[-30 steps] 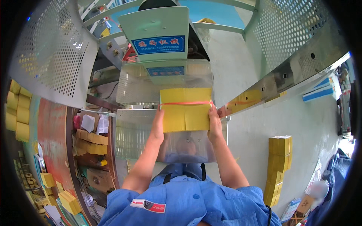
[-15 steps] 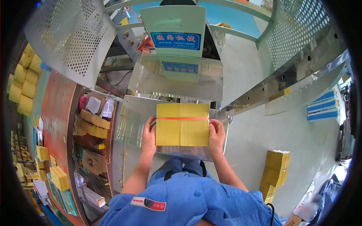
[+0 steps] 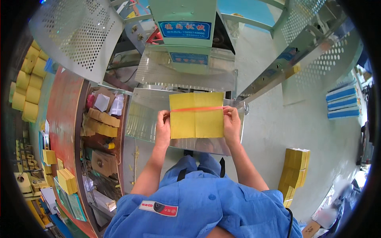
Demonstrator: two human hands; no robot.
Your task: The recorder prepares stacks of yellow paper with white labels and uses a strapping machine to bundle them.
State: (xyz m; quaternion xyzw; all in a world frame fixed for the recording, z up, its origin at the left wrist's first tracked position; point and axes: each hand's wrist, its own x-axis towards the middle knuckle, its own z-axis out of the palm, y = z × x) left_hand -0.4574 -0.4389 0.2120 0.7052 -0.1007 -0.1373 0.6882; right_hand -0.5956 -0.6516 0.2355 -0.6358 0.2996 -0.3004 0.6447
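A flat bundle of yellow paper (image 3: 196, 125) with a crease down its middle lies level before me, over the shiny metal table (image 3: 147, 119) of a machine. A pink-orange band (image 3: 190, 108) runs across its upper part from side to side. My left hand (image 3: 162, 129) grips the left edge, fingertips by the band's end. Opposite it, my right hand (image 3: 231, 123) holds the right edge, thumb and fingers bent close to the band. The underside of the bundle and some fingers are hidden. Whether the bundle touches the table I cannot tell.
A clear guard (image 3: 186, 73) and the green machine housing (image 3: 182, 12) rise beyond the table. Perforated panels (image 3: 81, 39) flank it. At left stands a worn red bench (image 3: 63, 119) with cluttered shelves. Yellow paper stacks (image 3: 293, 170) stand on the floor at right.
The whole view has shifted, so the machine and table sit higher in it. The bundle has turned slightly, its right side now farther from me. Both hands still hold its edges.
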